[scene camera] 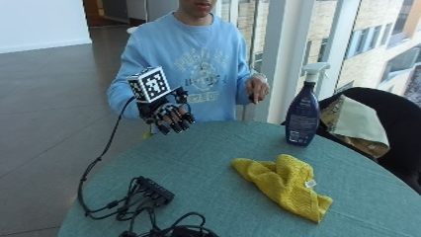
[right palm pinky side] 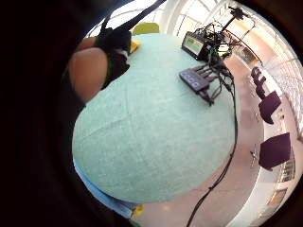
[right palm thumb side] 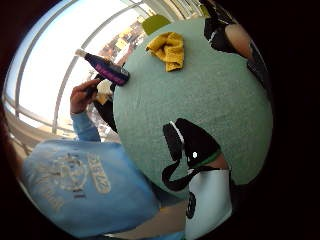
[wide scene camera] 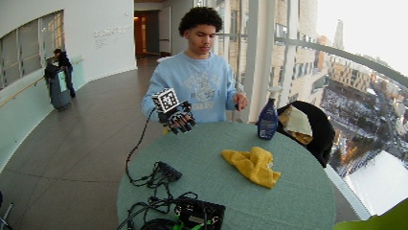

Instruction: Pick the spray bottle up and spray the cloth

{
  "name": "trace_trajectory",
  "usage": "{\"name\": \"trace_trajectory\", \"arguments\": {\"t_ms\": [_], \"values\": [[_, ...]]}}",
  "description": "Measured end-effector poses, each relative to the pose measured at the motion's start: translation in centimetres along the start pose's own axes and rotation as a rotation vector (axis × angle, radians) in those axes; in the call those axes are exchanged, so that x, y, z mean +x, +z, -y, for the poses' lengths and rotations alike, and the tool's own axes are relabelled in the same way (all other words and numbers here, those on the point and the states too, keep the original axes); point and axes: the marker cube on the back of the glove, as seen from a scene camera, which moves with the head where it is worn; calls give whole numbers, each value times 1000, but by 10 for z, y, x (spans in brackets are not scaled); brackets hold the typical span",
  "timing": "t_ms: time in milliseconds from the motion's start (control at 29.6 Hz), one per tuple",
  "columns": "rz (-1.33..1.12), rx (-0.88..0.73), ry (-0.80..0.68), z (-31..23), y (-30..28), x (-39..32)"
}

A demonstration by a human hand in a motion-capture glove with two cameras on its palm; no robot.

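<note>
A dark blue spray bottle (scene camera: 304,109) with a white trigger head stands upright on the round green table (scene camera: 217,187), at its far edge by the window. A crumpled yellow cloth (scene camera: 284,183) lies on the table in front of the bottle. My gloved right hand (scene camera: 170,115) hovers above the table's near-person edge, well to the side of the bottle, with its fingers loosely curled and holding nothing. The person's bare hand (scene camera: 256,89) is raised beside the bottle without touching it. The thumb side palm view shows the bottle (right palm thumb side: 106,69) and the cloth (right palm thumb side: 170,49) too.
A black hub with a tangle of cables (scene camera: 152,192) lies on the table's edge away from the bottle. A black chair draped with cloth (scene camera: 368,123) stands behind the bottle. A small screen device (wide scene camera: 201,213) sits at the table's front edge.
</note>
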Motion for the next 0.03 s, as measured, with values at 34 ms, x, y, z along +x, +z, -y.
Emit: {"name": "trace_trajectory", "arguments": {"t_ms": [34], "values": [[-2, 0, 0, 0, 0, 0]]}}
